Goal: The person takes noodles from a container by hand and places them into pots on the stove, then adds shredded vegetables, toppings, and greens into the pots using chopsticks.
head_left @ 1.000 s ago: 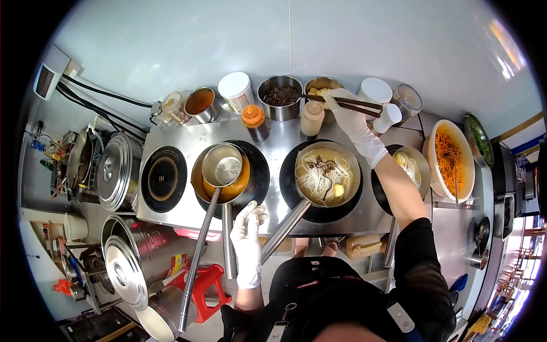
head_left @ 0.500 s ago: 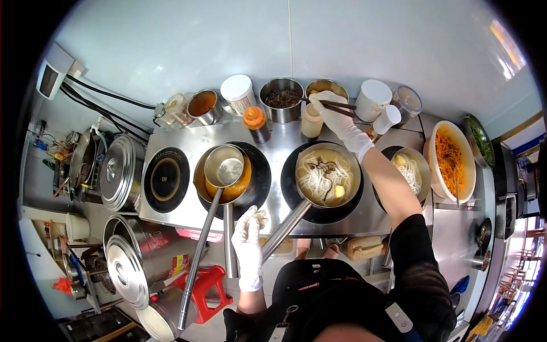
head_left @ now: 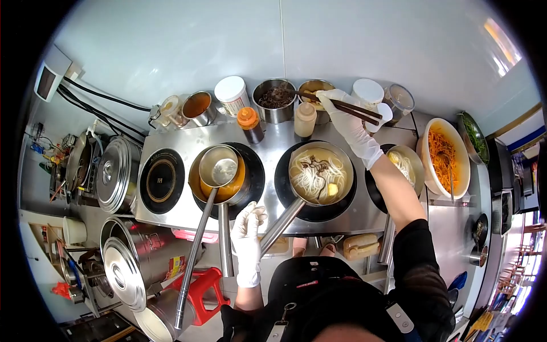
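Note:
My right hand (head_left: 352, 128), in a white glove, grips a pair of dark chopsticks (head_left: 356, 109) above the back of the stove. Their far ends point left, at the gap between a steel pot of dark shreds (head_left: 276, 97) and a second steel pot (head_left: 310, 85), partly hidden by the hand. Below, a pan of noodles in broth (head_left: 319, 171), with dark shreds and a yellow piece on top, sits on a burner. My gloved left hand (head_left: 248, 242) hovers between two pan handles, fingers curled inward, with nothing visible in them.
A ladle (head_left: 219, 165) rests in a pan of orange liquid (head_left: 236, 185). Squeeze bottles (head_left: 306, 121) and white tubs (head_left: 231, 91) line the back. To the right are another noodle pan (head_left: 413, 162) and a bowl of orange shreds (head_left: 441, 151). A bare burner (head_left: 162, 181) lies left.
My right hand has shifted right, and more of the chopsticks shows past it. My left hand keeps its curled pose. The whole view has drifted slightly.

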A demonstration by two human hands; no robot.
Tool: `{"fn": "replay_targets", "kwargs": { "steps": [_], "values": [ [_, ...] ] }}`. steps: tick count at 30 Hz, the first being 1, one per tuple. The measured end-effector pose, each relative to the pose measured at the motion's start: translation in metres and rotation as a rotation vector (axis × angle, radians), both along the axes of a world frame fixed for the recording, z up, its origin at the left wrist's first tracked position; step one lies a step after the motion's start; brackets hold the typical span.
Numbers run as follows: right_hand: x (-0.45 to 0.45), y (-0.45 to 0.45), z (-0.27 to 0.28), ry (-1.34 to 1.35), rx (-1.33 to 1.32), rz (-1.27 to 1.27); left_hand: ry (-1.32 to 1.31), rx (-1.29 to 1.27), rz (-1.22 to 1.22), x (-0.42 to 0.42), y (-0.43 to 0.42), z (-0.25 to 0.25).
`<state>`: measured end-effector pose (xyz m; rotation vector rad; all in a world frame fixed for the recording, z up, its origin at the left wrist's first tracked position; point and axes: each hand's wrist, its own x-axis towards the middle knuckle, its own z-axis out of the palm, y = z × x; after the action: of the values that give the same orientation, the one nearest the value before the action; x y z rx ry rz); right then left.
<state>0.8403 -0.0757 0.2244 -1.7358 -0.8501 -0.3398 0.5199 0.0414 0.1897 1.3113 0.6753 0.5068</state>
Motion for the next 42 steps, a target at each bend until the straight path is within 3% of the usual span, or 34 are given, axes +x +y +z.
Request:
{"fn": "replay_targets", "kwargs": {
  "steps": [3,16,18,21,26,29,31,33,38,42],
  "values": [
    [0.001,-0.003,-0.002,0.098,-0.013,-0.011,-0.022,0.035,0.022,0.003,-0.004,0.002],
    [-0.012,-0.035,0.032,0.007,0.122,-0.108,-0.010,0.028,-0.011,-0.002,-0.007,-0.003],
    [-0.022,-0.057,0.047,-0.028,0.102,-0.095,-0.006,0.028,-0.028,0.001,-0.009,-0.001],
    [-0.066,-0.100,0.079,0.221,0.255,-0.084,0.002,0.023,-0.065,0.007,-0.011,0.002],
    [-0.138,-0.201,0.107,0.180,0.156,-0.346,0.004,0.012,-0.181,0.020,-0.017,0.008],
    [-0.182,-0.269,0.096,0.166,0.131,-0.568,-0.031,-0.029,-0.245,0.031,-0.023,0.010],
    [-0.209,-0.289,0.092,0.271,0.289,-0.628,-0.061,-0.005,-0.281,0.039,-0.028,0.012],
    [-0.219,-0.307,0.076,0.171,0.155,-0.652,-0.067,0.000,-0.324,0.048,-0.036,0.015],
    [-0.207,-0.309,0.047,0.488,-0.127,-0.713,-0.050,-0.030,-0.447,0.068,-0.070,0.017],
    [-0.214,-0.334,0.052,0.459,0.055,-0.780,-0.059,-0.008,-0.672,0.080,-0.112,0.019]
  ]
}}
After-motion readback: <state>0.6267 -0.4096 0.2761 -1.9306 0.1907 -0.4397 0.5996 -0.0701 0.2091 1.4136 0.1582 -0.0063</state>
